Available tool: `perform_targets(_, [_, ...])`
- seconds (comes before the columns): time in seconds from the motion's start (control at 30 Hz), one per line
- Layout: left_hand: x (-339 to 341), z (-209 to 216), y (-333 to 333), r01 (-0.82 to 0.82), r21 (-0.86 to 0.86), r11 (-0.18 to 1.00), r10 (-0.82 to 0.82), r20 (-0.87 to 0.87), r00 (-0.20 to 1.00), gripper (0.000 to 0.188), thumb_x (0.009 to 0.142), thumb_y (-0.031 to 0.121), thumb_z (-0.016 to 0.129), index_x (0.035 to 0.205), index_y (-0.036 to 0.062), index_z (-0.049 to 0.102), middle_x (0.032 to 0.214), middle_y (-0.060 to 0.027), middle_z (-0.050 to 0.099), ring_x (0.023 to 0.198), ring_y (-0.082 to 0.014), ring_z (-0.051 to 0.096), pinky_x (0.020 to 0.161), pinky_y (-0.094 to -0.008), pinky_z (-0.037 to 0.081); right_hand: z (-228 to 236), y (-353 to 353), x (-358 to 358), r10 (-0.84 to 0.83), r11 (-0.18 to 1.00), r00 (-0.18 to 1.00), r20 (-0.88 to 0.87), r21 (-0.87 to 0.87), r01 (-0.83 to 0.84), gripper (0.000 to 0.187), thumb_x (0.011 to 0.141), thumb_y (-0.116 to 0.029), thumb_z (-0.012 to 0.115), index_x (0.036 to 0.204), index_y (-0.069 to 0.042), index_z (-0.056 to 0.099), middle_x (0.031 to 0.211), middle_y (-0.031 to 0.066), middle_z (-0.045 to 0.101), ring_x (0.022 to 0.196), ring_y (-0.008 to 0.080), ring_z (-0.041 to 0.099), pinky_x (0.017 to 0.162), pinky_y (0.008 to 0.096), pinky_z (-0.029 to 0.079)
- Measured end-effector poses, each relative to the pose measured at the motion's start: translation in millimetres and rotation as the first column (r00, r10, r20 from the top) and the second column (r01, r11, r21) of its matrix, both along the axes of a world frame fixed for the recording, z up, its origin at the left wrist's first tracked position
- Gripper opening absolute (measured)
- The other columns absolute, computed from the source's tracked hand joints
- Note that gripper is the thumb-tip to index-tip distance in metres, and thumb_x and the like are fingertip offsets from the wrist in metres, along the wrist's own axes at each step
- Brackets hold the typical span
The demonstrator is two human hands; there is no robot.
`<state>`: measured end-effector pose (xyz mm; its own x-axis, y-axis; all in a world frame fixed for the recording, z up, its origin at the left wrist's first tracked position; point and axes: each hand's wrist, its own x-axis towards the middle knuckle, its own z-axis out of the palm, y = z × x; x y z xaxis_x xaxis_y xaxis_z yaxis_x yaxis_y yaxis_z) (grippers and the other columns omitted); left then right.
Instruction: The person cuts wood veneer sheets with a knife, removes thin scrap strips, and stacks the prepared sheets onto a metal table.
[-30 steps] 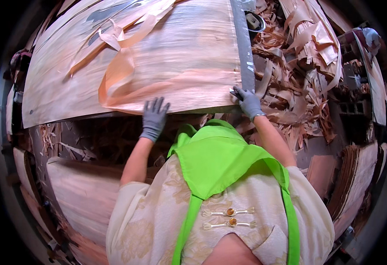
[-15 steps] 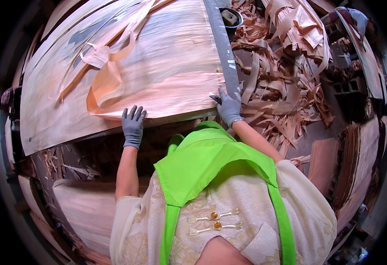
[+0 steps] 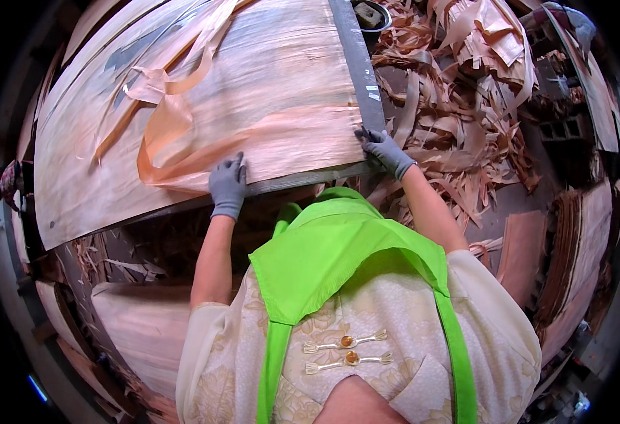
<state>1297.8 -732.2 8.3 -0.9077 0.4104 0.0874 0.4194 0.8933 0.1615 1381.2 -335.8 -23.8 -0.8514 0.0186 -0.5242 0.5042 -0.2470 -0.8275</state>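
A pale pinkish wood veneer sheet (image 3: 282, 85) covers the worktable in front of me. My left hand (image 3: 226, 187), in a grey glove, is at the sheet's near edge, thumb and fingers drawn together on it. Just left of that hand, a loose orange-tan veneer strip (image 3: 165, 131) curls up over the sheet. My right hand (image 3: 388, 152), also gloved, is closed at the sheet's near right corner. A small dark tool (image 3: 361, 133) pokes out from its fingertips; its exact kind is hard to make out.
The table's grey border (image 3: 358, 60) runs along the right side. Beyond it lies a heap of veneer scraps (image 3: 458, 148), with a round dark bowl (image 3: 372, 15) behind. Stacked veneer (image 3: 571, 261) stands at the right, and another pale stack (image 3: 140, 325) at the lower left.
My left hand has slid right along the near edge, its spread fingers drawing together. My right hand has shifted slightly right, toward the sheet's corner, with the dark tool.
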Motion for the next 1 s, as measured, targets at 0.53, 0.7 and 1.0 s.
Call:
perform_targets(0.53, [-16.5, -48.7, 9.2, -0.121, 0.191, 0.974, 0.166, -0.235, 0.958, 0.018, 0.079, 0.019, 0.055, 0.096, 0.0116, 0.056, 0.115, -0.0123, 0.052, 0.116, -0.0322, 0.043, 0.103, -0.0518, 0.025, 78.0, -101.9, -25.1, 0.281, 0.805, 0.948, -0.152, 0.575, -0.147, 0.040, 0.088, -0.007, 0.043, 0.127, -0.012, 0.049, 0.070, 0.0063, 0.057, 0.055, 0.0164, 0.053, 0.051, 0.0309, 0.045])
perform_targets(0.7, [-13.9, -52.8, 4.9, -0.223, 0.282, 0.933, 0.294, -0.239, 0.926, 0.042, 0.077, 0.013, 0.054, 0.117, 0.0033, 0.044, 0.125, -0.0140, 0.045, 0.126, -0.0341, 0.034, 0.107, -0.0503, 0.020, 46.0, -211.4, -41.1, 0.676, 0.189, 0.716, 0.172, 0.899, -0.395, 0.020, 0.088, -0.023, 0.045, 0.096, -0.005, 0.049, 0.073, 0.0226, 0.062, 0.069, 0.0409, 0.060, 0.061, 0.0517, 0.045])
perform_targets(1.0, [-30.2, -80.4, -19.9, -0.249, 0.400, 0.882, 0.325, -0.132, 0.937, 0.044, 0.083, 0.020, 0.048, 0.122, 0.0000, 0.044, 0.118, -0.0208, 0.052, 0.112, -0.0366, 0.048, 0.102, -0.0453, 0.030, 31.1, -298.5, -109.7, 0.688, -0.108, 0.640, 0.342, 0.920, -0.376, 0.027, 0.084, -0.026, 0.049, 0.099, -0.003, 0.051, 0.076, 0.0188, 0.065, 0.072, 0.0379, 0.064, 0.063, 0.0476, 0.050])
